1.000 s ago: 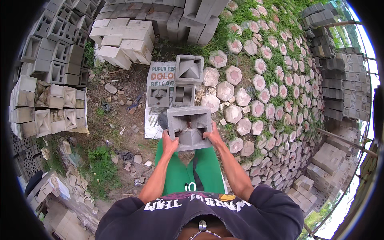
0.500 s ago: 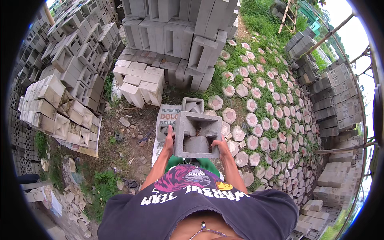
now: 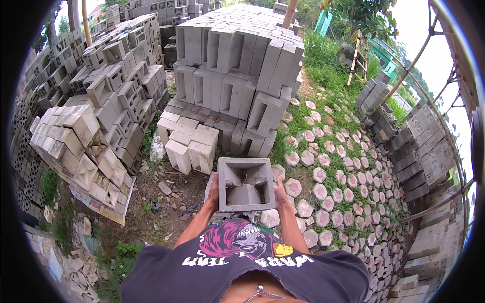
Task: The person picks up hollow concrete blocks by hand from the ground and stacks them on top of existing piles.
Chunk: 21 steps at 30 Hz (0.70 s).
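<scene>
A square, grey concrete vent block with a recessed, sloping inside is held up in front of my chest. My left hand presses against its left side, and my right hand presses on the right side. Both palms face inward with the block between them; the fingers beneath and behind it are partly hidden. Just beyond it, pale concrete blocks stand in a small group on the ground. A sliver of a pale thing shows beside my left hand, too covered to make out.
Ahead rises a tall stack of hollow grey blocks. More stacked blocks and a weathered pile stand to the left. Hexagonal pavers lie in grass on the right, with block stacks and bamboo poles beyond.
My view has tilted up, showing more of the tall stack. The block is still between my hands and now covers the second block and most of the printed sack seen earlier.
</scene>
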Each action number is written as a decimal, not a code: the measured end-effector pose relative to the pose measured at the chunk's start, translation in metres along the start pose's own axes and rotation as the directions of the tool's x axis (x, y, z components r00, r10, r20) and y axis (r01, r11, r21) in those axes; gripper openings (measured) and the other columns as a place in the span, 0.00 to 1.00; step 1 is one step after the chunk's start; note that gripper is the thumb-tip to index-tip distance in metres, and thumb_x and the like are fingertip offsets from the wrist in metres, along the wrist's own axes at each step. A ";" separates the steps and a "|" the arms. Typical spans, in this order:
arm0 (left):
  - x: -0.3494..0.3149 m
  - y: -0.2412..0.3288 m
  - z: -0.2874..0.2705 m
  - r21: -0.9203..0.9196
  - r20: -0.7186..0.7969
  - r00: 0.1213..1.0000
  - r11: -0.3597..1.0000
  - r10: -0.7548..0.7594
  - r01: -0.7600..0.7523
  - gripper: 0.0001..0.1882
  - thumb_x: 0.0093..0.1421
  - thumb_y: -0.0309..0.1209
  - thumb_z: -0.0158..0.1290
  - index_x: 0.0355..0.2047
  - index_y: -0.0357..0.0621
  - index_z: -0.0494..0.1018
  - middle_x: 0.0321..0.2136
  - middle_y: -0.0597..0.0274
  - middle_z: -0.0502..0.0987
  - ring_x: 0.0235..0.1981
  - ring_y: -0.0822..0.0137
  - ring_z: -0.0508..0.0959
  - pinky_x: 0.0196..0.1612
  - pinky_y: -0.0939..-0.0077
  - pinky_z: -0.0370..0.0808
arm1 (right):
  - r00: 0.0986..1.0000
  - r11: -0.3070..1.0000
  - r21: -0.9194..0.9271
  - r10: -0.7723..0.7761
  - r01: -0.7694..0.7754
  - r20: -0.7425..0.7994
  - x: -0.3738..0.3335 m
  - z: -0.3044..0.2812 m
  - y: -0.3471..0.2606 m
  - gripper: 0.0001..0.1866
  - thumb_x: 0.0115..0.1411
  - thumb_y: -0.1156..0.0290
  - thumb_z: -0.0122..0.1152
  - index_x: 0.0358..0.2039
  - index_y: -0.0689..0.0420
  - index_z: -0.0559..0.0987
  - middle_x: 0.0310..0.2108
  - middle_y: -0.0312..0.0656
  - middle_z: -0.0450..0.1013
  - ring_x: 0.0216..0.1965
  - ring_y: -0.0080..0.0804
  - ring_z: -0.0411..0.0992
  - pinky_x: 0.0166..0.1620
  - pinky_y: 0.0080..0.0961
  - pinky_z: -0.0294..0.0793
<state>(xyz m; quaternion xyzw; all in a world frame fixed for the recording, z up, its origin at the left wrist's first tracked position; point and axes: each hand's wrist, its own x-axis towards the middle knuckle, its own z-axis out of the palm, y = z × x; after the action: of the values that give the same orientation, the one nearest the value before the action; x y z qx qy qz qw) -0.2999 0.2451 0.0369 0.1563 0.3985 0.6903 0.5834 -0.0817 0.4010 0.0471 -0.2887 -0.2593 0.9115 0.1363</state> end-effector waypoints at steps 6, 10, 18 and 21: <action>-0.023 -0.011 -0.071 0.039 -0.246 0.965 0.996 0.088 -0.081 0.46 0.58 0.68 0.31 0.56 0.36 0.64 0.48 0.53 0.71 0.47 0.62 0.71 0.51 0.68 0.67 | 0.982 0.984 -0.096 0.161 -0.151 0.100 0.046 0.049 0.038 0.45 0.60 0.33 0.30 0.62 0.62 0.58 0.61 0.48 0.59 0.60 0.40 0.60 0.62 0.34 0.57; -0.041 -0.021 -0.073 0.005 -0.385 0.913 0.990 0.134 -0.143 0.46 0.58 0.68 0.31 0.56 0.37 0.65 0.48 0.52 0.71 0.47 0.62 0.71 0.50 0.68 0.67 | 0.976 0.963 -0.210 0.194 -0.171 0.099 0.051 0.035 0.054 0.44 0.61 0.34 0.29 0.62 0.61 0.59 0.60 0.48 0.59 0.60 0.40 0.60 0.62 0.34 0.57; -0.096 -0.039 -0.057 -0.038 -0.647 0.730 0.947 0.220 -0.319 0.46 0.58 0.68 0.31 0.56 0.37 0.65 0.48 0.52 0.72 0.46 0.62 0.71 0.49 0.68 0.68 | 0.926 0.861 -0.452 0.338 -0.231 0.170 0.073 0.024 0.076 0.42 0.62 0.36 0.28 0.62 0.61 0.59 0.60 0.47 0.59 0.59 0.39 0.60 0.62 0.33 0.57; -0.117 -0.060 -0.041 -0.049 -0.738 0.638 0.927 0.217 -0.373 0.45 0.58 0.68 0.31 0.55 0.37 0.66 0.47 0.52 0.72 0.45 0.62 0.72 0.49 0.68 0.68 | 0.889 0.814 -0.520 0.411 -0.259 0.201 0.076 0.021 0.085 0.42 0.63 0.36 0.28 0.62 0.61 0.59 0.60 0.47 0.59 0.59 0.39 0.60 0.62 0.33 0.57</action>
<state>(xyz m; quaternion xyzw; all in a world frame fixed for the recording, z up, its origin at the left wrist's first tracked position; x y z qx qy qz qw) -0.2556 0.1210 -0.0040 -0.1226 0.4935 0.8174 0.2707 -0.1628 0.3524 -0.0195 -0.2108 -0.4386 0.8613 -0.1459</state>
